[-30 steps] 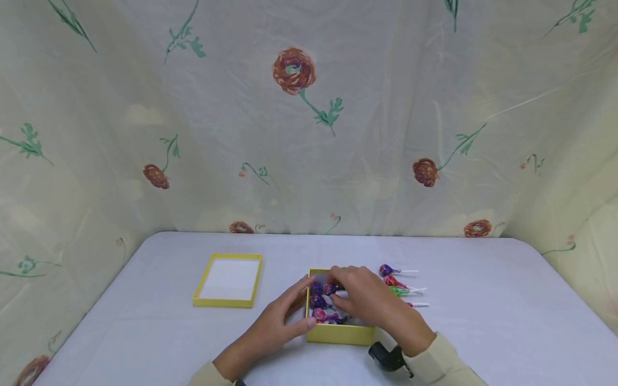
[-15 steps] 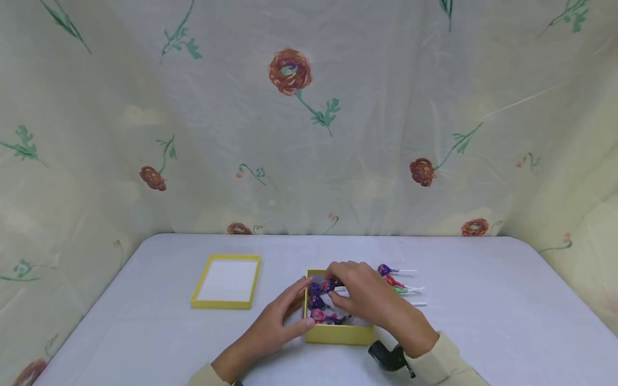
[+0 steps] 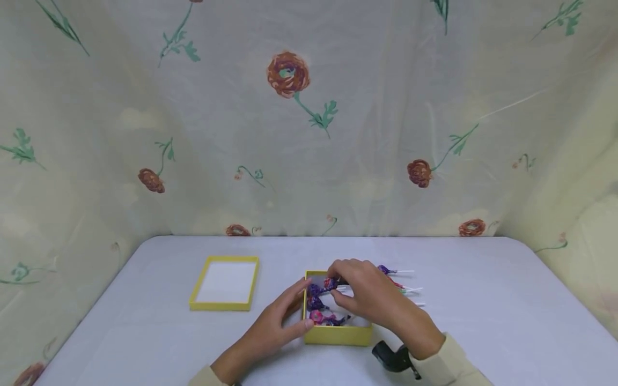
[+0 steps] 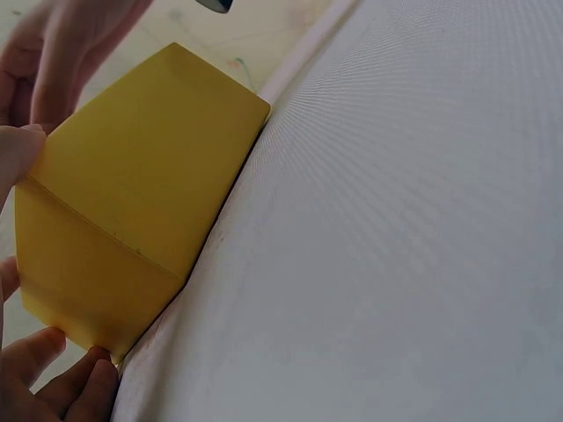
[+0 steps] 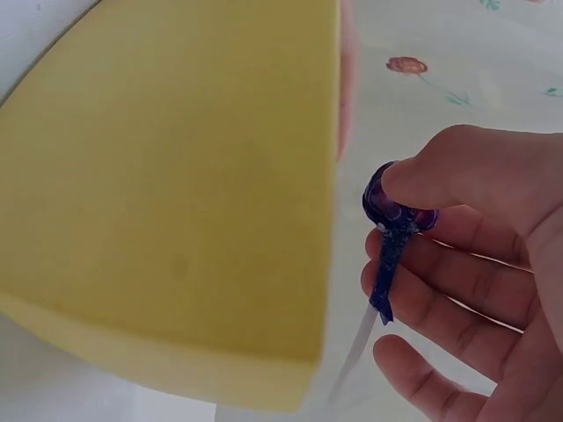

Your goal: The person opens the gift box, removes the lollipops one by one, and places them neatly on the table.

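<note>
Pinching a lollipop at the yellow box.
Head view: my right hand has it in or just above the box—I can't tell which; wrapped candies lie inside, loose lollipops right of the box, a shallow yellow tray left. Left wrist view: my left hand, spread wide, touches the box's left side. Right wrist view: thumb against fingers, narrow—the purple wrapper between.

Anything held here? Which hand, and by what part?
Right hand: a lollipop, pinched by its wrapped candy head. Left hand: the yellow box, braced along its left side.
</note>
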Motion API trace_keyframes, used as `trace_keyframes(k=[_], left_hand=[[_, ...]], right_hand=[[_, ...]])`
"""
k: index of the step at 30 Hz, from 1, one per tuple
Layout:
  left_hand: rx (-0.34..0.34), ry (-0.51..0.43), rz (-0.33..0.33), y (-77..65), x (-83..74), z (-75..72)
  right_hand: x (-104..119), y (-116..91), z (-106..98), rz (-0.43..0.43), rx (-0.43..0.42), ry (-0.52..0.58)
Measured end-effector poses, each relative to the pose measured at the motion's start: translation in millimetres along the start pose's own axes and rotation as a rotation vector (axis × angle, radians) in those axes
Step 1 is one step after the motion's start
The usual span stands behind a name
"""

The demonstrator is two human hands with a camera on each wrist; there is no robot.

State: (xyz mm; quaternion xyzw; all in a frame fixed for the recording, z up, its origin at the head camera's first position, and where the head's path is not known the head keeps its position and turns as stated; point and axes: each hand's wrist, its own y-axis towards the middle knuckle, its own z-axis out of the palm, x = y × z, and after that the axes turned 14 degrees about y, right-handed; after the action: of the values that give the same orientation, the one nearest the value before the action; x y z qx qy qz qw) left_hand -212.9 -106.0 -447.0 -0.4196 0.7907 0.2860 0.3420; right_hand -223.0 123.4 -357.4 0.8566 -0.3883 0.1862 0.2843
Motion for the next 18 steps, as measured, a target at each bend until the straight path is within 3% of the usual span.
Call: trace_keyframes(k=[7,13,18], left_hand=[[-0.006,-0.027,0.017,-3.1,-9.8,-3.7],[-0.007,-0.011,0.010,-1.5,-1.2,-0.7],[-0.015,-0.034,0.051,-1.9,-12.0,-3.3]], right_hand=[[0,-7,-7,-0.030,-0.012,-0.017],[-2,-15,-14,-0.012,-0.034,-0.029],[-6,-23,-18,-0.024,-0.040,-0.053]])
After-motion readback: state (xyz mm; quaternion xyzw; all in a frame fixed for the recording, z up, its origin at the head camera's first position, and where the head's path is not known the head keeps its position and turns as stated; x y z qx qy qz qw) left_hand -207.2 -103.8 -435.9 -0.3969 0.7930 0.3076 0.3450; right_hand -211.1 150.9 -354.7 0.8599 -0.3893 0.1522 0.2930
